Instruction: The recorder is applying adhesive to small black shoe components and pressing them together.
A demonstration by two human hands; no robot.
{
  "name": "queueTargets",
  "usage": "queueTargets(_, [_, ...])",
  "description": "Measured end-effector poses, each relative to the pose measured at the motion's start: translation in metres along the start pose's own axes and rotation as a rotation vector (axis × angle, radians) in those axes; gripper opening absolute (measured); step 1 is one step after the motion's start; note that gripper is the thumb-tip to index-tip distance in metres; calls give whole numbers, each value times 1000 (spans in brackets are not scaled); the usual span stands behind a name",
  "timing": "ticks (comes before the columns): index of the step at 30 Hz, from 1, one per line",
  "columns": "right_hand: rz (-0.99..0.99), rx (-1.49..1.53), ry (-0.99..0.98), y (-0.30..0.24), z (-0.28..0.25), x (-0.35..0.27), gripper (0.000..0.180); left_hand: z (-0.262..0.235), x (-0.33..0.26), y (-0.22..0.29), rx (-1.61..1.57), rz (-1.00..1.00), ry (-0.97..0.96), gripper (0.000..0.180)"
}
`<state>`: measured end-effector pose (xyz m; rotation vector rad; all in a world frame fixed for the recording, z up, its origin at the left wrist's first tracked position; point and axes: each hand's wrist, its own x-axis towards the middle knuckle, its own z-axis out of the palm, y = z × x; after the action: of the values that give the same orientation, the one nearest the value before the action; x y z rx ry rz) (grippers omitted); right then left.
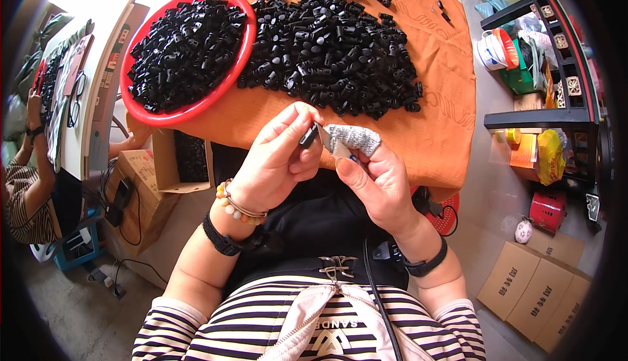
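My left hand [288, 144] pinches a small black plastic part [308, 136] between thumb and fingertips. Against its right side is the thin blade of a small knife [325, 140], gripped by my right hand [376, 181]. A grey knitted finger cover [353, 137] wraps my right index finger. Most of the knife's handle is hidden in the fingers. Beyond my hands, a large heap of similar black parts [333, 50] spreads over the orange cloth [445, 92]. To its left, a red basin [247, 40] is filled with more of them.
An open cardboard box [169, 164] with dark contents stands below the table at left. At far left a person in a striped top [39, 194], perhaps a reflection, is beside another surface. A dark shelf [530, 119] and flattened cartons [533, 289] are at right.
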<state>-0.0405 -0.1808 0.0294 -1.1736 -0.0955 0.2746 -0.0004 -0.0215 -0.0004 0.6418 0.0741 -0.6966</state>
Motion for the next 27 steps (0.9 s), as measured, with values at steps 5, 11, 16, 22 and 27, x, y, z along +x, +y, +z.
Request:
queueTargets(5, [-143, -72, 156, 7, 1, 6, 46, 5, 1, -2, 43, -1, 22, 15])
queueTargets(11, [-130, -224, 152, 9, -1, 16, 52, 19, -2, -4, 106, -12, 69, 15])
queueTargets(16, [-171, -203, 201, 7, -3, 14, 44, 9, -1, -4, 105, 36, 18, 15])
queueTargets(22, [-136, -330, 168, 13, -4, -1, 35, 8, 0, -3, 101, 125, 63, 15])
queueTargets(27, [-132, -354, 149, 14, 2, -2, 33, 6, 0, -5, 199, 196, 82, 13])
